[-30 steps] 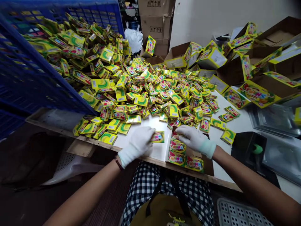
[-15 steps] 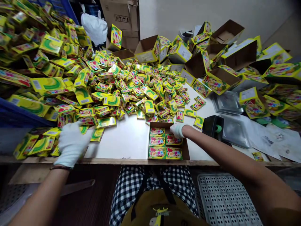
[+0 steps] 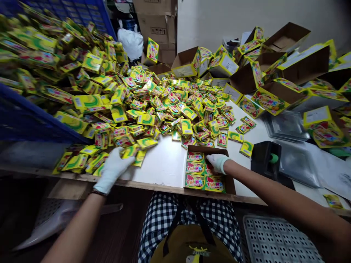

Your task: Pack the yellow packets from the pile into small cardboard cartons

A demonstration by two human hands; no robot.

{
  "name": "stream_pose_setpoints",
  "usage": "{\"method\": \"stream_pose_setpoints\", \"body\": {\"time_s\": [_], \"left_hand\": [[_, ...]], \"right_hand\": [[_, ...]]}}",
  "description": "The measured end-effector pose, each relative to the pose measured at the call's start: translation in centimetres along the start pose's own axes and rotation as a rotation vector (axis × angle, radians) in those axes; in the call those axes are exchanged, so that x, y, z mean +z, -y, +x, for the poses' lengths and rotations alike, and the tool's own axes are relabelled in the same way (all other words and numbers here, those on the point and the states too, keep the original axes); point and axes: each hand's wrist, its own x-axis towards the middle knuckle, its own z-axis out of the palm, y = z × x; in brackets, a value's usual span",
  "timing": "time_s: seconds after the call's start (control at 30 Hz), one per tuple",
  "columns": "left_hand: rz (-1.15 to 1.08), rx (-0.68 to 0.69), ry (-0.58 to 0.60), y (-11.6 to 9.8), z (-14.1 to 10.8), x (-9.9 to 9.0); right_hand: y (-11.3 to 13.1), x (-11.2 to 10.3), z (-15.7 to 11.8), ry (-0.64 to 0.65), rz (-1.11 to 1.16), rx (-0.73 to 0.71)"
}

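Packs [image 3: 195,181] in carton [image 3: 230,185] should seat flat; left hand [image 3: 113,167] spread at loose packs [image 3: 140,157], grip of right hand [image 3: 218,162] cannot be determined.

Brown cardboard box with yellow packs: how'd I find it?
On the white table, beyond the checked cloth trousers, is the brown cardboard box. The white-gloved right hand is inside. Its yellow packs sit in rows, unlike the jumbled heap behind.
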Motion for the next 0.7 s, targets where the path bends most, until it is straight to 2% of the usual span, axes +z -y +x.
{"method": "stream_pose_setpoints", "body": {"time_s": [0.03,0.07,0.1,0.17,0.23,0.33,0.4,0.47,0.57,0.63,0.7], "left_hand": [[-0.222,0.008,0.019,-0.7,-1.3,0.6],[-0.465,0.029,0.1,-1.6,-2.6,1.4],[-0.709,0.048,0.222,-2.6,-3.9,2.2],[-1.132,0.041,0.443,-5.1,-6.4,3.9],[-1.399,0.005,0.631,-7.8,-8.6,5.6],[-1.545,0.008,0.842,-11.7,-10.9,7.5],[-1.506,0.061,0.903,-13.6,-11.9,8.3],[-1.342,0.139,0.851,-14.9,-12.7,8.8],[-0.842,0.408,0.663,-16.4,-13.9,9.4],[-0.455,0.68,0.568,-17.5,-14.8,10.0],[-0.153,0.923,0.487,-18.7,-15.4,10.9]], "right_hand": [[0.0,-0.4,-0.2,-0.022,0.0,0.0],[0.0,-0.9,-0.5,-0.055,0.017,-0.013],[0.2,-1.6,-0.8,-0.099,0.073,-0.044],[1.1,-2.9,-1.8,-0.182,0.324,-0.16],[2.6,-4.1,-2.9,-0.198,0.689,-0.285],[4.0,-5.1,-3.9,-0.092,1.088,-0.343],[3.4,-5.6,-4.2,-0.08,1.18,-0.331],[1.4,-6.2,-4.3,-0.148,1.102,-0.328],[-2.1,-7.3,-4.2,-0.225,0.661,-0.287],[-3.3,-7.7,-3.9,-0.172,0.261,-0.16],[-3.0,-7.5,-3.4,-0.089,-0.024,-0.033]]}}
